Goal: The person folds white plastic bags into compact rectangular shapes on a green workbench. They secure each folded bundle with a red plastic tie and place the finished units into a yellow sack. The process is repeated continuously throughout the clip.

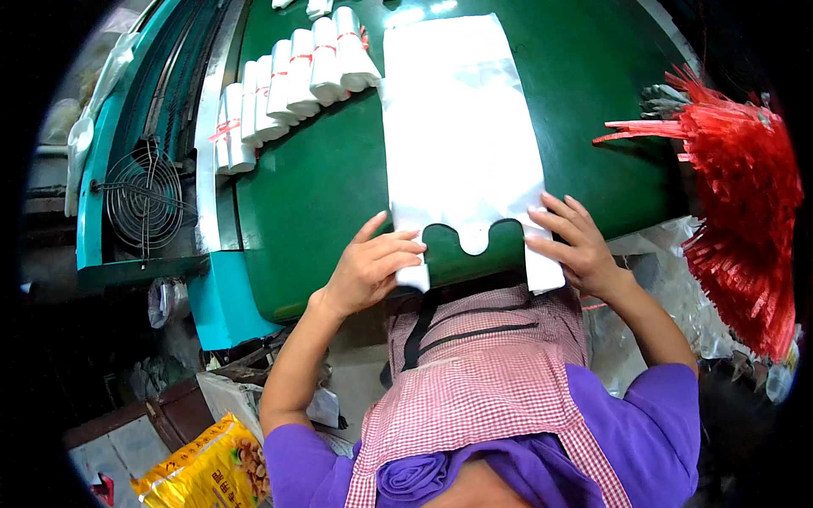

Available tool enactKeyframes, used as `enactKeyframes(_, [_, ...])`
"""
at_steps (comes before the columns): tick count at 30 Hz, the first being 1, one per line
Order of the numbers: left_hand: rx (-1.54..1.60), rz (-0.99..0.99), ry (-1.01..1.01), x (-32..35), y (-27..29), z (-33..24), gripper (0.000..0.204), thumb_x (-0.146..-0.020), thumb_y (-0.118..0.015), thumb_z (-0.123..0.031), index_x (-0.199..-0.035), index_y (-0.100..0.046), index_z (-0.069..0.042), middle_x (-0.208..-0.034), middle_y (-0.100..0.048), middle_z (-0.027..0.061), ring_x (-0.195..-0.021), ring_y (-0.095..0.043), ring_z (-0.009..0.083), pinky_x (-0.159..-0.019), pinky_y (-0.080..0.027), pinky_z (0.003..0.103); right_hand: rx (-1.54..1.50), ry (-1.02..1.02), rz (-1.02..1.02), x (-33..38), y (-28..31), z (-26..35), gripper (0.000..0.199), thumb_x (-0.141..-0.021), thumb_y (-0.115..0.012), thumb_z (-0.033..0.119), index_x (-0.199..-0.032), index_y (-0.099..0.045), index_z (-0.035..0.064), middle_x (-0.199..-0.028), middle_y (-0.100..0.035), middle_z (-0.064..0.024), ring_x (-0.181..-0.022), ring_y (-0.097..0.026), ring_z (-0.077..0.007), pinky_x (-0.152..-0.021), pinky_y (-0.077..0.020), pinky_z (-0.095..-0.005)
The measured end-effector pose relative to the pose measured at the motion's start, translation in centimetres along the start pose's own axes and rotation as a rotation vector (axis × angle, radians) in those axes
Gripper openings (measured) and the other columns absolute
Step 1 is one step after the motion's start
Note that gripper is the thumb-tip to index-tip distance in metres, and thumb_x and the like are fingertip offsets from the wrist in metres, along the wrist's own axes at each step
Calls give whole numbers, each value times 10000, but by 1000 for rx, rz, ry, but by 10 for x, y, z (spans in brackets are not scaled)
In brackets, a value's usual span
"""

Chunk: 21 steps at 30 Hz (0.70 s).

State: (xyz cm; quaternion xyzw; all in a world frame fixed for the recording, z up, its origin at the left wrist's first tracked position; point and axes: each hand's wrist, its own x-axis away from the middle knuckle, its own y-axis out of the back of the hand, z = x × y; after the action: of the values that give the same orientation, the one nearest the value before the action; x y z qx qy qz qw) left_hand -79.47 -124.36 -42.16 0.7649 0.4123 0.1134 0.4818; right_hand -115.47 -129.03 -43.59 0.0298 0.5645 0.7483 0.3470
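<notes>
A flat stack of white plastic T-shirt bags (461, 127) lies on the green tabletop, its two handles and the rounded tab between them pointing toward me. My left hand (370, 267) rests its fingers on the left handle, with one finger held apart along the bag's side edge. On the other side, my right hand (580, 245) spreads its fingers over the right handle and the lower side edge. Both hands are open. The right handle's end reaches the near table edge, close to my checked apron (474, 385).
Several rolled white bag bundles (290, 80) with red ties stand in a row at the far left. A thick bunch of red plastic strips (737, 186) hangs at the right edge. Left of the green table (330, 186) is a teal machine frame with a round wire guard (144, 201). A yellow sack (207, 466) sits lower left.
</notes>
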Motion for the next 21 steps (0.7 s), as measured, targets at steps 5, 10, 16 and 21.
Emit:
enactKeyframes(5, [138, -202, 185, -58, -8, -14, 156, -894, -577, -98, -1025, -641, -43, -813, -663, 165, -660, -647, 310, -567, -492, 378, -334, 179, 3, -32, 19, -2, 267, -717, -636, -23, -969, -594, 54, -1081, -562, -135, -1090, -552, -339, -932, -435, -457])
enactKeyframes(10, [-198, -8, 349, -92, -27, -12, 208, -832, -605, -144, -1020, -610, -57, -739, -623, 178, -683, -631, 348, -595, -506, 410, -524, -339, 40, -97, -5, 8, 217, -911, -552, 153, -1083, -607, 33, -904, -629, -206, -819, -621, -342, -730, -491, -391])
enactKeyframes(16, [-431, -252, -252, -34, -44, -30, 247, -830, -582, -89, -1064, -642, -37, -1173, -602, 143, -1036, -617, 289, -803, -532, 367, -59, -161, 318, -90, -20, 31, 186, -791, -590, 172, -902, -597, 23, -1093, -609, -184, -953, -625, -327, -738, -516, -419])
enactKeyframes(21, [-411, -304, -129, -48, -50, -27, 260, -841, -553, -65, -1081, -648, -36, -1148, -644, 123, -1050, -632, 246, -851, -524, 334, 169, 38, 144, -101, -43, -7, 478, -798, -516, 93, -1238, -499, -92, -1404, -407, -248, -1338, -368, -334, -1114, -279, -426])
